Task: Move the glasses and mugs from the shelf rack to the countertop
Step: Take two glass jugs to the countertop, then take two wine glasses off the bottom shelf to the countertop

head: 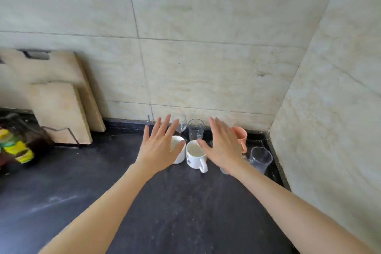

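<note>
We hold our left hand [159,145] and right hand [221,146] flat above the cluster, fingers straight and spread, gripping nothing; we judge this a pause over finished work, since no shelf rack shows and the pieces already stand on the dark worktop [123,202], tucked into the wall corner, likely so they stay clear of the edge; 2 white mugs [194,155] sit in front, upright, one half hidden under our left hand; behind them stand a stemmed glass [181,125] and a clear handled glass [195,130]; a pink mug [241,137] and a clear tumbler [260,159] sit to the right, near the side wall.
</note>
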